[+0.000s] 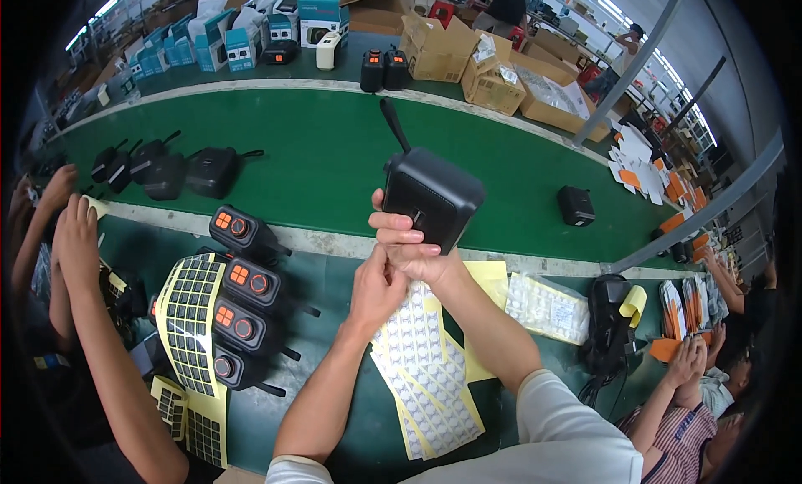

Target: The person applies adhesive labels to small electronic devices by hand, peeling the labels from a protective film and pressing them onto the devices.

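Observation:
My right hand [415,242] grips a black boxy device [439,192] with rounded edges, raised over the near edge of the green belt. A strap loop [391,121] sticks up from its top left. My left hand [378,290] is closed just under my right hand, close to the label sheets; its fingertips are partly hidden, so I cannot make out what they hold. White label sheets [426,375] with yellow backing lie fanned out on the dark green table below my hands. Left of them stand several black devices [255,283] with orange buttons, beside a sheet of black stickers [190,309].
The green belt [317,150] runs across ahead, carrying black devices [213,171] at left and one [576,205] at right. A bag of labels [547,307] and a black item with a cord [608,317] lie rightward. Co-workers' arms [92,300] reach in from both sides.

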Demonstrator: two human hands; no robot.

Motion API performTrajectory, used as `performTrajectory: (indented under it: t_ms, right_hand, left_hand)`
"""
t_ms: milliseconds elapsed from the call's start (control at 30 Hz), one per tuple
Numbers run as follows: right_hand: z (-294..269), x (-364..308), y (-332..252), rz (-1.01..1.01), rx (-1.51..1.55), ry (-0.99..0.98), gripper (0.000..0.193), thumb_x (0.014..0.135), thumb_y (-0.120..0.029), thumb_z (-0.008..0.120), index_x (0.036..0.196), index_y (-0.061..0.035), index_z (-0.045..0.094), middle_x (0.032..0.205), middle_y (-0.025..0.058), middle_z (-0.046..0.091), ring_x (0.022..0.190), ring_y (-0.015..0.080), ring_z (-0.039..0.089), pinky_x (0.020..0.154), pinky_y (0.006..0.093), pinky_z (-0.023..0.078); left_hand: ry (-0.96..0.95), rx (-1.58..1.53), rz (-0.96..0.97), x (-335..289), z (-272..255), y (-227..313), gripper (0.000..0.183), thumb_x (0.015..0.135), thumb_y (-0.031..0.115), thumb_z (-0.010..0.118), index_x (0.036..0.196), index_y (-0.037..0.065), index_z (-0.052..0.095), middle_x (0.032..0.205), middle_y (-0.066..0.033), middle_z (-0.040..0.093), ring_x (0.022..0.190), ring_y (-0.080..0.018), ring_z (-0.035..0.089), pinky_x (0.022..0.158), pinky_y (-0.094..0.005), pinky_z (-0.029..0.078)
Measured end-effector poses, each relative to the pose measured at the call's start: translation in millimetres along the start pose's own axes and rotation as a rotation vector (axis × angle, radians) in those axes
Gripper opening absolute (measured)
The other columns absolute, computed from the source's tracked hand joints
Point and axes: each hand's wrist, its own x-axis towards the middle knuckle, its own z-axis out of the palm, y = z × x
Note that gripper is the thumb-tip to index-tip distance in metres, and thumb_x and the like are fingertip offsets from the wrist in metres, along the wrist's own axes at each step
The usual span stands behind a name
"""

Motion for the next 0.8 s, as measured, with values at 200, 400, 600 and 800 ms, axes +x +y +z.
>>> performTrajectory:
  t_ms: [200,400,600,800]
  right_hand:
    - [-0.2,-8.2,-4.4,-0.123,0.003,0.124,0.049,0.090,-0.029,0.050,0.124,0.0070,0.043,0.091,0.0157,0.048,0.073,0.0226,0.052,0.048,0.0267,0.053]
    - [3.1,-13.3,-9.9,-0.358,-0.251,0.401,0.053,0.090,-0.038,0.052,0.122,0.0041,0.047,0.099,0.0171,0.052,0.081,0.0251,0.056,0.057,0.0302,0.057]
    - [1.6,-6.3,-8.8,-0.560,-0.737,0.616,0.053,0.090,-0.045,0.050,0.124,-0.0036,0.050,0.122,0.0189,0.055,0.112,0.0307,0.056,0.094,0.0514,0.047]
    - [-16.6,-12.5,-15.8,-0.538,-0.650,0.675,0.047,0.091,-0.040,0.049,0.122,-0.0045,0.051,0.118,0.0168,0.057,0.107,0.0304,0.058,0.091,0.0504,0.049]
  left_hand:
    - [0.080,-0.179,-0.058,0.4,0.6,3.3,0.004,0.087,0.001,0.052,0.089,-0.001,0.048,0.064,-0.0093,0.060,0.051,-0.0121,0.059,0.048,-0.0278,0.046]
    - [0.243,-0.262,-0.058,-1.3,1.0,4.8,0.006,0.093,0.004,0.052,0.091,0.000,0.048,0.064,-0.0033,0.057,0.052,-0.0082,0.056,0.048,-0.0232,0.045]
    - [0.366,-0.470,0.007,0.3,-7.4,5.5,0.010,0.098,0.011,0.047,0.095,0.001,0.044,0.070,-0.0047,0.054,0.053,-0.0107,0.055,0.050,-0.0240,0.045]
    - [0.404,-0.537,0.068,3.5,-7.5,6.9,0.010,0.099,0.011,0.042,0.097,0.001,0.042,0.075,-0.0075,0.053,0.054,-0.0158,0.057,0.052,-0.0274,0.048]
